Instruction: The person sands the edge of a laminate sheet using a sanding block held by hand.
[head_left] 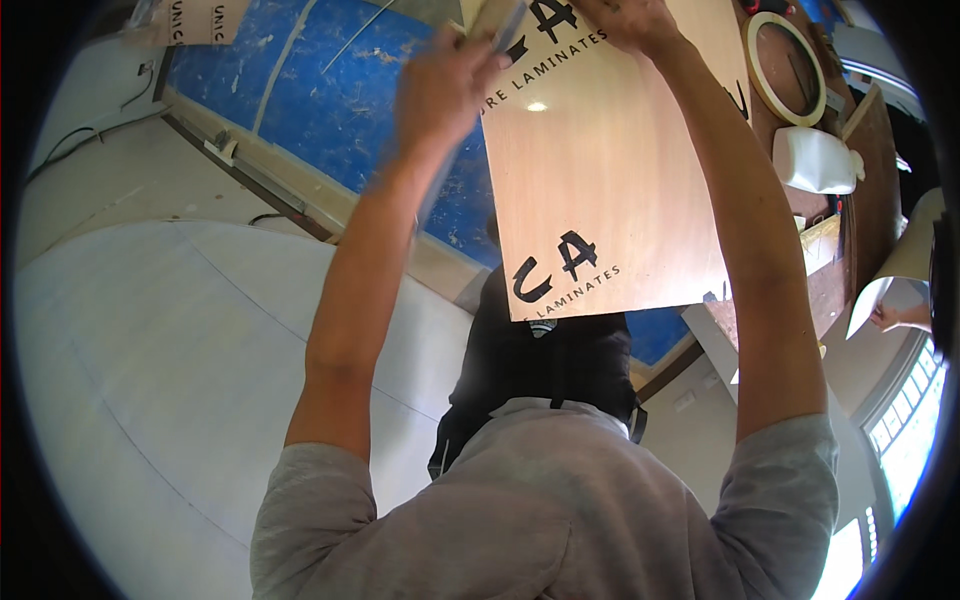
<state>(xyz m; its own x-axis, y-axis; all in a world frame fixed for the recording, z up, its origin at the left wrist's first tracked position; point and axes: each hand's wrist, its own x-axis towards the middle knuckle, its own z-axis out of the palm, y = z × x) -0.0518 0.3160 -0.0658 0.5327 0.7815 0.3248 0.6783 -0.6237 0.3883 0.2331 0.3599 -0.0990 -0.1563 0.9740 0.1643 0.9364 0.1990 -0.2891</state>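
A thin wood-toned sheet (610, 190) with black printed lettering lies in front of me, its near edge over my dark trousers. My left hand (450, 85), blurred by motion, is closed at the sheet's left edge. A long thin grey strip (434, 195) runs along that wrist and appears to pass through the grip; its kind is unclear. My right hand (632, 22) rests at the far part of the sheet, where the upper picture edge cuts off some of it. Its fingers do not show well enough to read.
Blue scuffed covering (330, 105) lies beyond my left arm, and a large pale curved panel (170, 370) sits at lower left. On the right are a cream tape roll (818, 90), a white plastic jug (815, 160) and another person's hand (888, 318) by a curled sheet (905, 255).
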